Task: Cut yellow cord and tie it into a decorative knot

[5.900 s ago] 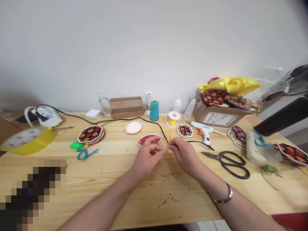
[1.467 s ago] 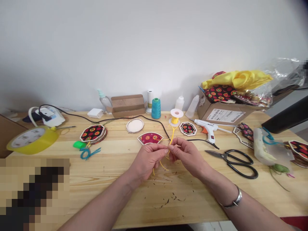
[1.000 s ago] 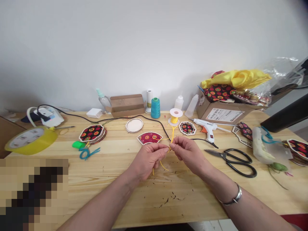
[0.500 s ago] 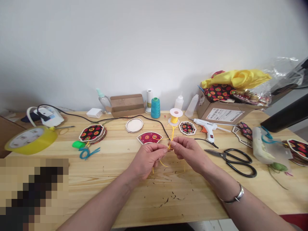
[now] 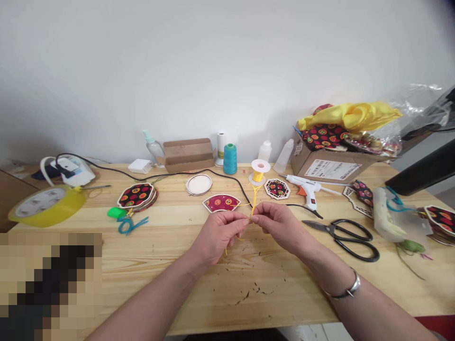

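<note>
Yellow cord [image 5: 253, 202], knotted or braided along one stretch, runs from my fingers toward a white spool [image 5: 260, 166] wound with yellow cord. My left hand [image 5: 222, 232] pinches the cord, with loose ends hanging below its fingers. Thumb and fingers closed, my right hand [image 5: 275, 222] grips the cord right beside the left fingertips. The exact point where the strands meet is hidden by the fingers. Just behind my hands lies a fan-shaped piece [image 5: 221, 202] with red patterned fabric, and an octagonal patterned piece [image 5: 277, 189] is next to the spool.
Black-handled scissors [image 5: 341, 237] and a white glue gun [image 5: 305, 189] lie to the right. A cardboard box [image 5: 327, 163] of fabric stands behind them. Teal thread [image 5: 230, 159] stands at the back. Yellow tape [image 5: 46, 206] and stacked patterned pieces [image 5: 137, 196] are on the left.
My right hand has shifted slightly and its fingertips now meet the left ones at the cord. A strand that hung below the right hand no longer shows.
</note>
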`<state>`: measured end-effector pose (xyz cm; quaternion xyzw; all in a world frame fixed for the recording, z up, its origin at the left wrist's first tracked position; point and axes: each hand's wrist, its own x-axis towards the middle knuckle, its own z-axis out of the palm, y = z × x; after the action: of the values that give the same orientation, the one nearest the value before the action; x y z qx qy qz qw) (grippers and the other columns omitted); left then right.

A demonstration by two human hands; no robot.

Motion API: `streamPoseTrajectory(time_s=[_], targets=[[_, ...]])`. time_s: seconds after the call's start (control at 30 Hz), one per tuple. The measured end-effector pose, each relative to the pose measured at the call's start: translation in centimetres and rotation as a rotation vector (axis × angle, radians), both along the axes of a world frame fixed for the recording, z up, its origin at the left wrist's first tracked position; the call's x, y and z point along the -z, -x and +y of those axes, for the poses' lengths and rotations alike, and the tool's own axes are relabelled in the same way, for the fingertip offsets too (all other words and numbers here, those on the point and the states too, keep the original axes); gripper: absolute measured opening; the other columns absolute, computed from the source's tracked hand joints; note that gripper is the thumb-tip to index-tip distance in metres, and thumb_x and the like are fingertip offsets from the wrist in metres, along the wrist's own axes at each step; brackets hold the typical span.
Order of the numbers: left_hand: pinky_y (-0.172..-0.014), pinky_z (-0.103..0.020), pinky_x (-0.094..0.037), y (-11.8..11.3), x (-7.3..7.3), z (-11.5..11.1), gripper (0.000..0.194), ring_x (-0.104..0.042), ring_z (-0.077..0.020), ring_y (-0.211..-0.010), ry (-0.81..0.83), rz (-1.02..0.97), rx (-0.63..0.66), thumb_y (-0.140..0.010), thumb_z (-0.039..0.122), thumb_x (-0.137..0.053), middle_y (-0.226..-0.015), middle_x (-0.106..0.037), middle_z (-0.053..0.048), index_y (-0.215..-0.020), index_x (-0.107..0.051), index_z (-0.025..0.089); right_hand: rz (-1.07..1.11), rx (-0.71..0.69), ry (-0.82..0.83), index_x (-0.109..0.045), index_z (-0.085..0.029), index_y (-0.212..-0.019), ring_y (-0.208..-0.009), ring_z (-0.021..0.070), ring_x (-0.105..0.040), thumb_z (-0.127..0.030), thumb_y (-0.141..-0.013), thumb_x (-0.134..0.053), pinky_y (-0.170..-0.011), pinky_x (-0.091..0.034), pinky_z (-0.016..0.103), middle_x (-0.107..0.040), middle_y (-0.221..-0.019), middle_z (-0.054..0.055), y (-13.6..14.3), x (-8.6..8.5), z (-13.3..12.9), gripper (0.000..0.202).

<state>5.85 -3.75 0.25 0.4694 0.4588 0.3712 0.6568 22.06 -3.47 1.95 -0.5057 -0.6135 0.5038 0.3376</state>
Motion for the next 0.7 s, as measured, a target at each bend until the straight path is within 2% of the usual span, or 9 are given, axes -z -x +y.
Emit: streamPoseTrajectory(time_s=[0.13,0.2,0.27,0.33,0.4,0.47,0.6,0.7], targets=[[-0.04,-0.019,-0.023,0.1,-0.1,0.0,0.024,-0.031,-0.0045,-0.041,-0.055,0.052,-0.033,-0.073,0.037,-0.062,-0.056,-0.053,0.003,-0.083,-0.07,0.017,-0.084,0.02,-0.1,-0.052,-0.017,-0.064,-0.052,0.0088,-0.036,-0.025,-0.079,-0.052,-0.05,-0.03,0.023,-0.044,-0.056,-0.004,-0.1,0.3,0.1,0.017],[-0.042,-0.02,-0.027,0.2,-0.1,0.1,0.024,-0.038,-0.0059,-0.045,-0.075,0.076,-0.074,-0.072,0.038,-0.063,-0.064,-0.058,0.001,-0.083,-0.07,0.018,-0.127,0.044,-0.158,-0.051,-0.018,-0.064,-0.054,0.0097,-0.038,-0.026,-0.08,-0.051,-0.053,-0.032,0.024,-0.046,-0.058,-0.003,-0.2,0.6,0.2,0.018],[-0.047,-0.021,-0.033,0.3,-0.2,0.2,0.02,-0.05,-0.0099,-0.058,-0.128,0.134,-0.111,-0.07,0.036,-0.065,-0.087,-0.064,-0.004,-0.075,-0.07,0.017,-0.164,0.064,-0.212,-0.05,-0.018,-0.065,-0.057,0.0108,-0.04,-0.025,-0.08,-0.051,-0.055,-0.033,0.024,-0.049,-0.06,-0.002,-0.3,0.9,0.4,0.017],[-0.061,-0.024,-0.041,0.3,-0.3,0.2,0.016,-0.056,-0.0167,-0.081,-0.219,0.202,-0.124,-0.07,0.032,-0.065,-0.103,-0.062,-0.007,-0.066,-0.069,0.017,-0.196,0.076,-0.25,-0.05,-0.018,-0.065,-0.059,0.0115,-0.042,-0.023,-0.081,-0.05,-0.057,-0.034,0.025,-0.05,-0.061,-0.002,-0.3,1.0,0.4,0.017],[-0.082,-0.029,-0.04,0.2,-0.4,0.2,0.014,-0.053,-0.0211,-0.1,-0.315,0.253,-0.114,-0.071,0.028,-0.064,-0.108,-0.061,-0.008,-0.062,-0.068,0.018,-0.223,0.085,-0.274,-0.05,-0.018,-0.065,-0.059,0.0118,-0.044,-0.021,-0.081,-0.049,-0.057,-0.034,0.025,-0.052,-0.061,-0.002,-0.3,1.1,0.4,0.016],[-0.095,-0.034,-0.034,0.1,-0.4,0.1,0.013,-0.049,-0.0223,-0.109,-0.384,0.287,-0.096,-0.072,0.026,-0.063,-0.118,-0.056,-0.009,-0.062,-0.067,0.018,-0.235,0.097,-0.279,-0.051,-0.018,-0.065,-0.059,0.012,-0.045,-0.019,-0.08,-0.049,-0.058,-0.034,0.025,-0.053,-0.062,-0.001,-0.3,1.1,0.4,0.016],[-0.103,-0.04,-0.026,0.0,-0.1,-0.3,0.011,-0.042,-0.0244,-0.119,-0.436,0.335,-0.05,-0.071,0.027,-0.064,-0.136,-0.041,-0.006,-0.064,-0.067,0.019,-0.173,0.123,-0.229,-0.052,-0.018,-0.064,-0.058,0.0116,-0.045,-0.019,-0.079,-0.049,-0.058,-0.035,0.025,-0.054,-0.061,-0.002,-0.2,1.1,0.3,0.015],[-0.106,-0.041,-0.021,-0.1,0.2,-0.5,0.009,-0.034,-0.0255,-0.127,-0.419,0.34,-0.017,-0.071,0.026,-0.064,-0.14,-0.037,-0.004,-0.065,-0.068,0.02,-0.038,0.111,-0.119,-0.053,-0.018,-0.064,-0.05,0.0097,-0.039,-0.023,-0.079,-0.05,-0.051,-0.032,0.023,-0.046,-0.053,-0.004,0.0,0.9,0.2,0.016]])
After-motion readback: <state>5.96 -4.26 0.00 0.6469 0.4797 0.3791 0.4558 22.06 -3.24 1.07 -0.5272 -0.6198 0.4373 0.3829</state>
